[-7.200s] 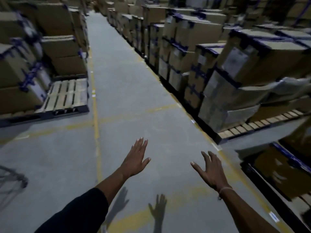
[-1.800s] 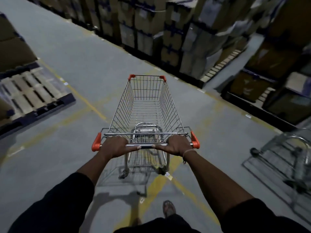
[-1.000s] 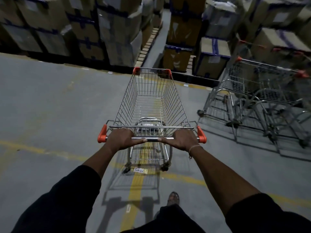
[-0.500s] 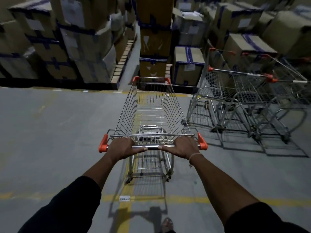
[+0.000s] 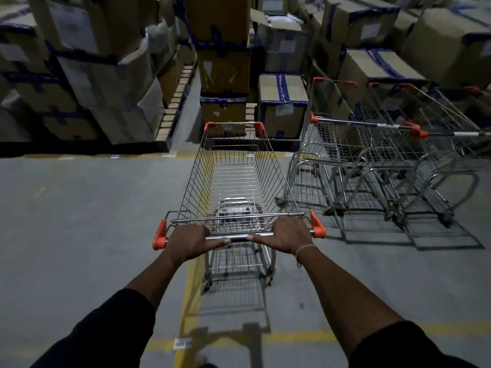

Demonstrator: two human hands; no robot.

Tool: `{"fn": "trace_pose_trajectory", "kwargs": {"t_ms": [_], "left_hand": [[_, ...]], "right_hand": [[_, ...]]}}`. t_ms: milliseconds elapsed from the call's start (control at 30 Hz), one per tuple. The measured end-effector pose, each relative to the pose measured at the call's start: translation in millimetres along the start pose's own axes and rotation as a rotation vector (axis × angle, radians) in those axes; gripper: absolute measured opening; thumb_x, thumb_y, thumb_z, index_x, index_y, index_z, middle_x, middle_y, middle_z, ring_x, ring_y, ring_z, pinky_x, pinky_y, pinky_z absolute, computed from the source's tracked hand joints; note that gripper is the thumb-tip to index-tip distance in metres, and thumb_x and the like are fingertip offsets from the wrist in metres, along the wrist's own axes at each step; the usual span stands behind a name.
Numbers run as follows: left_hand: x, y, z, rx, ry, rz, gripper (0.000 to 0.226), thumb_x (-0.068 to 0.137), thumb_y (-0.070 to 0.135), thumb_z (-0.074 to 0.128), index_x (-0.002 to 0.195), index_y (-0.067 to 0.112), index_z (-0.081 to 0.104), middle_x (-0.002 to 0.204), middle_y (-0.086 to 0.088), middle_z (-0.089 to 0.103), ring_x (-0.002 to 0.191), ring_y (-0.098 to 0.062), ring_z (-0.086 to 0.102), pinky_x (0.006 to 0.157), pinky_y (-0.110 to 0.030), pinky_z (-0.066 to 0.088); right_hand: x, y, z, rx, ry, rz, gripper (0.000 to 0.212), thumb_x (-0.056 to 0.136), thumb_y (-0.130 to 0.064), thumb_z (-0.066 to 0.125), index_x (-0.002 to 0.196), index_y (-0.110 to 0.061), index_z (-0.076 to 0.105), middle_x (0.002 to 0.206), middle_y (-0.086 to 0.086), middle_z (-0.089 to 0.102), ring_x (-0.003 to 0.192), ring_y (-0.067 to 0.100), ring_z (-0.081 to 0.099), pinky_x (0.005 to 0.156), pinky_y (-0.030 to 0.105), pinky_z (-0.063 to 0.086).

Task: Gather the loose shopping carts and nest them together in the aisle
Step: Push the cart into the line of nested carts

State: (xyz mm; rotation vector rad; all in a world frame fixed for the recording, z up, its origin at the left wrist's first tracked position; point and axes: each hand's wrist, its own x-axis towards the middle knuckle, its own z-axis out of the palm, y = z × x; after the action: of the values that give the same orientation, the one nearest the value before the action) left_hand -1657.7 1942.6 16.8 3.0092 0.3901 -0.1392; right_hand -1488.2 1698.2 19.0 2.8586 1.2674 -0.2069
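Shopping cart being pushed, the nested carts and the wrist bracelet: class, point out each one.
pushed cart [image 5: 233, 179], head view, basket's wire floor.
nested carts [image 5: 353, 124], head view, nearest cart's handle bar.
bracelet [image 5: 305, 248], head view, band on right wrist.

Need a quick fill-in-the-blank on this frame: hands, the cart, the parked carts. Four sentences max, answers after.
1. The left hand and right hand both grip the pushed cart's ____.
2. The nested carts stand to the ____ of the pushed cart.
3. The plastic caps at the ends of the cart handles are ____ in colour.
4. The basket of the pushed cart holds ____ goods.

Missing words: handle bar; right; orange; no
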Motion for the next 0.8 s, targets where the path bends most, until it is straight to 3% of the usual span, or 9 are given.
{"fn": "trace_pose_trajectory", "kwargs": {"t_ms": [333, 467, 600, 733, 800], "left_hand": [[122.5, -21.7, -6.5, -0.012, 0.018, 0.055, 0.102, 0.067, 0.103, 0.010, 0.070, 0.018, 0.067, 0.059, 0.004, 0.060, 0.052, -0.008, 0.056, 0.049, -0.023, 0.032], [181.3, -39.2, -15.4, -0.001, 0.017, 0.087, 0.102, 0.067, 0.102, 0.010, 0.071, 0.018, 0.068, 0.060, 0.005, 0.060, 0.053, -0.007, 0.055, 0.049, -0.024, 0.029], [240.7, -62.1, -21.8, -0.008, 0.020, 0.122, 0.101, 0.066, 0.104, 0.010, 0.071, 0.020, 0.067, 0.061, 0.005, 0.060, 0.055, -0.005, 0.054, 0.050, -0.024, 0.028], [291.3, -83.0, -27.1, 0.013, 0.067, 0.138, 0.096, 0.068, 0.104, 0.015, 0.073, 0.022, 0.065, 0.063, 0.004, 0.062, 0.059, -0.010, 0.060, 0.050, -0.025, 0.033], [312.8, -91.4, -29.4, 0.012, 0.104, 0.152, 0.090, 0.071, 0.101, 0.018, 0.073, 0.024, 0.062, 0.062, 0.004, 0.061, 0.058, -0.012, 0.060, 0.050, -0.027, 0.030]], "right_hand": [[102.0, 45.2, -12.1, -0.033, 0.005, 0.040, 0.100, 0.065, -0.111, 0.009, 0.052, -0.021, 0.051, 0.059, 0.004, 0.064, 0.054, 0.019, 0.057, 0.057, 0.029, 0.040], [152.4, 57.8, -20.8, -0.036, -0.009, 0.077, 0.099, 0.067, -0.110, 0.013, 0.053, -0.021, 0.052, 0.056, 0.002, 0.059, 0.054, 0.019, 0.056, 0.055, 0.029, 0.035], [206.2, 68.2, -27.9, -0.015, -0.053, 0.102, 0.098, 0.067, -0.111, 0.010, 0.056, -0.022, 0.051, 0.057, 0.000, 0.056, 0.056, 0.018, 0.060, 0.062, 0.029, 0.046], [252.0, 76.5, -40.2, -0.016, -0.034, 0.110, 0.097, 0.066, -0.109, 0.006, 0.057, -0.022, 0.048, 0.056, -0.001, 0.049, 0.051, 0.018, 0.047, 0.055, 0.029, 0.033], [274.2, 81.8, -44.1, -0.018, -0.025, 0.118, 0.099, 0.064, -0.108, 0.003, 0.057, -0.022, 0.050, 0.058, -0.001, 0.050, 0.053, 0.018, 0.047, 0.057, 0.029, 0.035]]}}
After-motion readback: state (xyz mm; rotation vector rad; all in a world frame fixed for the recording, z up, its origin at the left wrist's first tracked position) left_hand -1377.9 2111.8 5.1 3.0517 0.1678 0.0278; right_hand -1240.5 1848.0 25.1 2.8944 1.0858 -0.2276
